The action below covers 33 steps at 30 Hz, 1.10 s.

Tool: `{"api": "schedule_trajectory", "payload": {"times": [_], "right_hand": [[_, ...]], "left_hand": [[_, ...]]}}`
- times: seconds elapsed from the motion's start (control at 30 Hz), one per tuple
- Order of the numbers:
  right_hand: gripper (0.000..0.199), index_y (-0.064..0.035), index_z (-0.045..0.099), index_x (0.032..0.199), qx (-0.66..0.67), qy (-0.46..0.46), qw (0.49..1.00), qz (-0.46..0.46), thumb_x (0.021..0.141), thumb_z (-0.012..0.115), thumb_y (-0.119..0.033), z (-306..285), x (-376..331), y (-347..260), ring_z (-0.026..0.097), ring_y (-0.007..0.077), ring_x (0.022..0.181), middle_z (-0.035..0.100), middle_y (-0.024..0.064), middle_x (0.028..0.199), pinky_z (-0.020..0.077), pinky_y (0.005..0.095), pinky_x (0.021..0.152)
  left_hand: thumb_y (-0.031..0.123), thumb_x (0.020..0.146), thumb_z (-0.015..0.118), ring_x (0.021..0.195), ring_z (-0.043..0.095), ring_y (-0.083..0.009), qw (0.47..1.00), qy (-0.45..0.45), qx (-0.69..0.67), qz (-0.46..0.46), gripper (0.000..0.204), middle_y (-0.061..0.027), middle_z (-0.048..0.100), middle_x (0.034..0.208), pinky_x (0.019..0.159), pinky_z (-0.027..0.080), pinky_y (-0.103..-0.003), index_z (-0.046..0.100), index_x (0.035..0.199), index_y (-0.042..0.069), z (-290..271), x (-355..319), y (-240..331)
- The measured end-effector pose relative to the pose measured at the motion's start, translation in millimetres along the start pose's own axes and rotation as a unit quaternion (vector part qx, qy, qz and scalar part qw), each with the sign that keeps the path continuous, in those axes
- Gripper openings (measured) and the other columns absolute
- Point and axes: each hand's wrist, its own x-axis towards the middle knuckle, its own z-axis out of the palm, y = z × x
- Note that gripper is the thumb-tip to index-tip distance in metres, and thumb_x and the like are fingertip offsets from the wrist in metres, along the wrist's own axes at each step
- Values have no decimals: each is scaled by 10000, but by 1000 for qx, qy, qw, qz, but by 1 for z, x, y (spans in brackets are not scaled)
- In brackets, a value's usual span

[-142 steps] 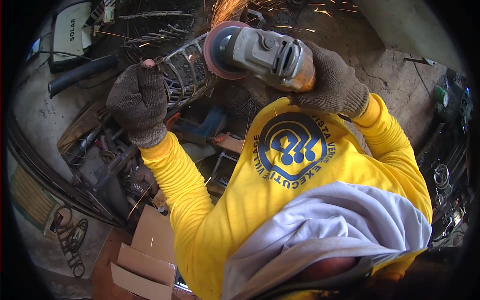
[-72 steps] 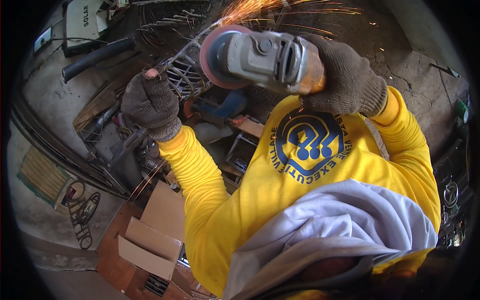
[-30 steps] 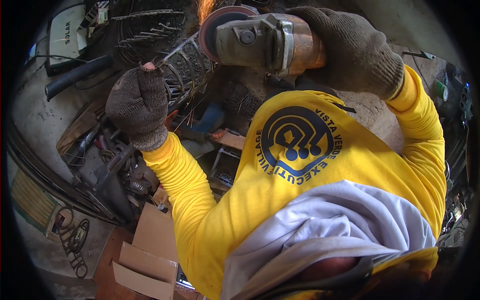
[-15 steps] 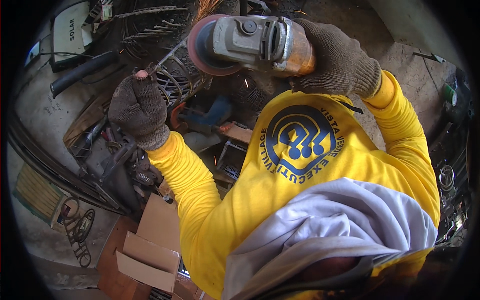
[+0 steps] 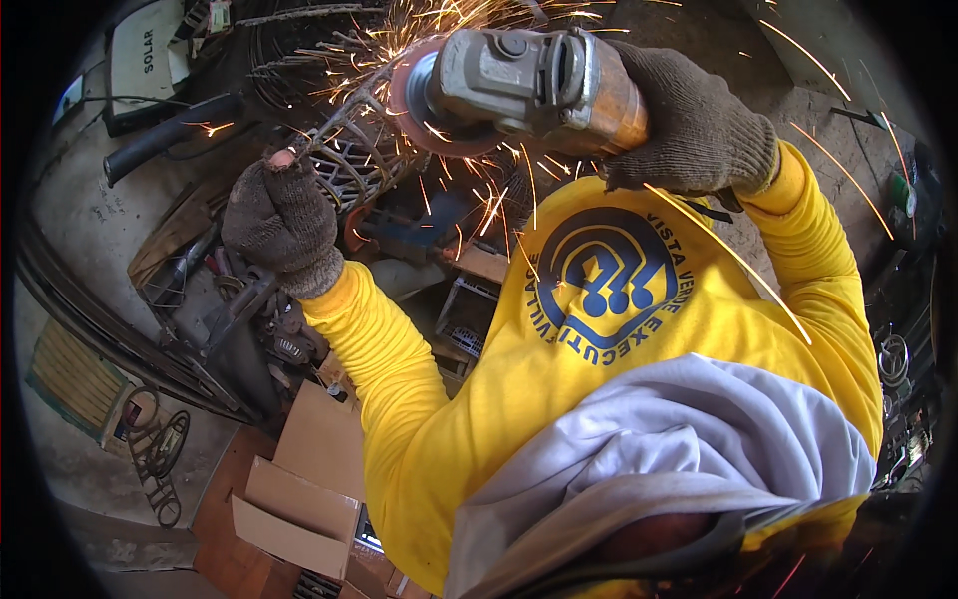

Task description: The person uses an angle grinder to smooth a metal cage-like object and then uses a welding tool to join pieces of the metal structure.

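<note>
My right hand [image 5: 694,120], in a brown knit glove, grips an angle grinder [image 5: 524,85] by its worn orange-brown body. The reddish disc [image 5: 407,95] meets a metal frame of curved bars [image 5: 349,165], and sparks spray out there. On the left, my left hand [image 5: 281,225] is closed at the near left end of that frame. It wears the same kind of glove, with one bare fingertip poking through. The disc's exact contact point is partly lost behind the grinder head and sparks.
Below the frame lies a blue power tool [image 5: 424,215], partly hidden. A black tube [image 5: 170,138] is at upper left, near a white panel [image 5: 145,60]. An open cardboard box [image 5: 299,499] stands at lower left. Long dark metal strips [image 5: 110,339] curve along the left side.
Sparks have grown from a few to a wide spray, some flying past my right arm. The grinder and both hands have shifted slightly right.
</note>
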Motion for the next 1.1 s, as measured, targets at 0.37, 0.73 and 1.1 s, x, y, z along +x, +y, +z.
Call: {"api": "schedule_trajectory", "payload": {"times": [0.37,0.73,1.1], "right_hand": [[964,-28,500,1332,-30,44,998,19,505,935,-262,-2,-6,-9,597,356,1134,611,191,1222,468,416,998],[913,-35,493,1342,-58,55,997,5,545,914,-186,-5,-7,-9,614,349,1109,626,184,1202,476,412,996],[957,-40,480,1354,5,137,985,105,519,927,-176,-8,-24,16,593,289,1143,606,149,1248,456,388,1005]], "left_hand": [[304,939,601,489,555,-333,996,21,51,69,381,-136,572,583,464,414,-391,614,678,26,-1,5,-10],[331,945,581,489,545,-351,998,18,44,50,413,-145,560,573,464,400,-413,602,668,25,1,6,-9],[419,910,602,575,546,-136,959,109,-144,-217,424,-28,585,647,543,427,-267,620,754,26,-10,-11,-43]]}}
